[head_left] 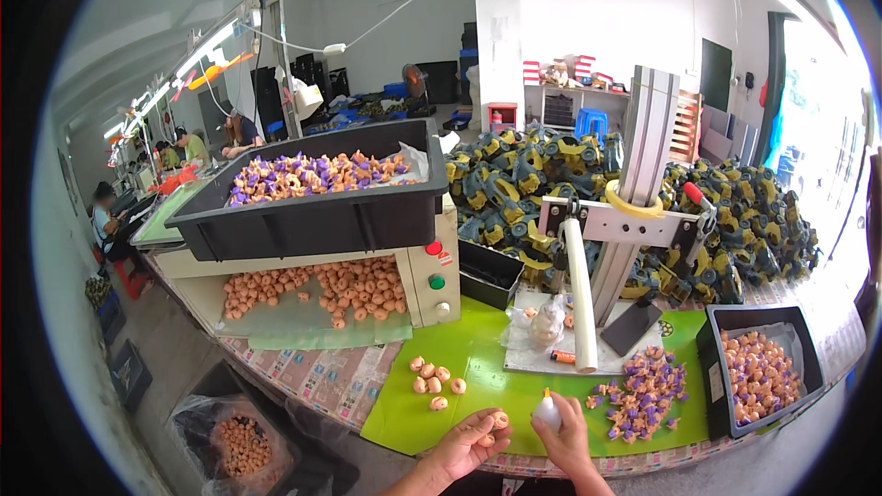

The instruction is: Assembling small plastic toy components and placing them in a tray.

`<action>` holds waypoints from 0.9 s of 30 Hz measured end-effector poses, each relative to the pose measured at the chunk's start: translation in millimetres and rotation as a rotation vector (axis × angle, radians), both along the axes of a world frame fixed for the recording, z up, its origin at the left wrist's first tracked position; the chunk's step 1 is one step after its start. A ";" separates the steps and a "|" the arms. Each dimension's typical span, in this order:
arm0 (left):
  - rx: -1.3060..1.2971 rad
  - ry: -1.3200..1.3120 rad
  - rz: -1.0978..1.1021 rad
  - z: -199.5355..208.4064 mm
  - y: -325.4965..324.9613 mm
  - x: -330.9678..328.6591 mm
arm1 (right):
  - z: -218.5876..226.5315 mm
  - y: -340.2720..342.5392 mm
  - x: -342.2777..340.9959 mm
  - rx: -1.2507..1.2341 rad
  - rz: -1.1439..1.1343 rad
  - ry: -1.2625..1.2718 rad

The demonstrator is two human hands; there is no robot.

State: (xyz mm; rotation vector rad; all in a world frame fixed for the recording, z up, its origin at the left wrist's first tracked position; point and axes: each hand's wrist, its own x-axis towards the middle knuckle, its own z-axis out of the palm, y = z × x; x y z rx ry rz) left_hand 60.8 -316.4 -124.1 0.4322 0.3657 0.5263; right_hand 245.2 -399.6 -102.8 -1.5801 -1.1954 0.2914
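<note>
Low in the middle, my left hand (462, 448) is closed around small round peach-coloured toy heads (499, 420); at least two show at its fingertips. Beside it, my right hand (571, 445) grips a small white squeeze bottle (547, 411), its yellow tip pointing up. The bottle stands a little apart from the held heads. Several loose heads (435, 385) lie on the bright green mat (390, 413) beyond my left hand. To the right of my right hand, a pile of small purple-and-peach toy bodies (646, 395) rests on the mat.
A black bin (712, 372) of peach and purple parts stands at the right. At left, a black tray (312, 225) sits on a box-shaped machine (427, 289) with heads inside. A clamp press (634, 220), a phone (632, 326) and heaped grey-yellow toys (514, 188) lie beyond.
</note>
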 end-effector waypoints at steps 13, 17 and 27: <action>0.117 0.019 -0.088 -8.9 -4.0 4.5 | 13.3 -52.9 -6.0 -0.138 0.045 0.439; 0.110 0.024 -0.068 -4.8 -6.0 5.6 | 11.9 -49.3 -8.8 0.048 0.000 0.162; 0.132 0.030 -0.067 -2.5 -6.0 4.1 | 5.9 -49.7 -10.6 0.040 -0.009 0.188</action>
